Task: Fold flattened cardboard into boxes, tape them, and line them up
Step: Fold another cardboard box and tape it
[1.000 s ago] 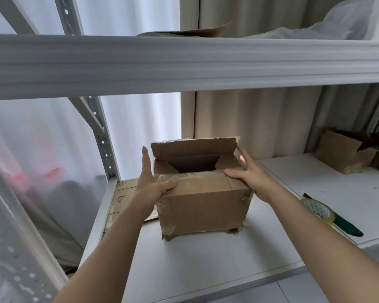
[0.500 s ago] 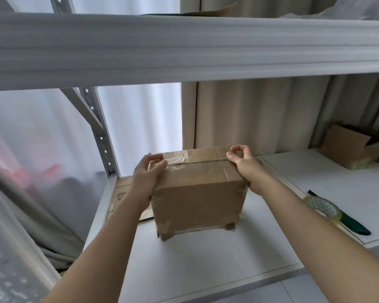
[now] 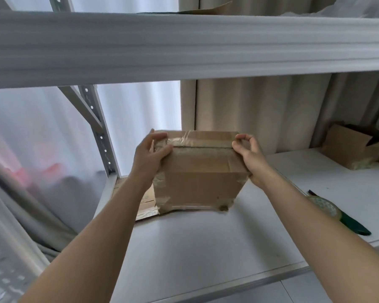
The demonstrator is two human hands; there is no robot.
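A brown cardboard box (image 3: 200,180) stands on the white shelf (image 3: 206,248), its top flaps folded down and meeting at a seam. Old clear tape shows on its corners and top. My left hand (image 3: 150,154) grips the box's top left corner, thumb on the near flap and fingers over the far flap. My right hand (image 3: 248,153) holds the top right corner, with thumb and forefinger curled at the flap edge. A tape roll on a green-handled dispenser (image 3: 328,209) lies on the shelf to the right, partly behind my right forearm.
Flattened cardboard (image 3: 146,201) lies on the shelf behind the box at the left. An open box (image 3: 352,147) stands at the far right. An upper shelf beam (image 3: 184,44) runs overhead, and a metal upright (image 3: 101,132) stands at the left.
The far flap, upright a second ago, has been folded down so the top is closed. Both hands moved from the box's sides to its top corners and now hold the flaps down.
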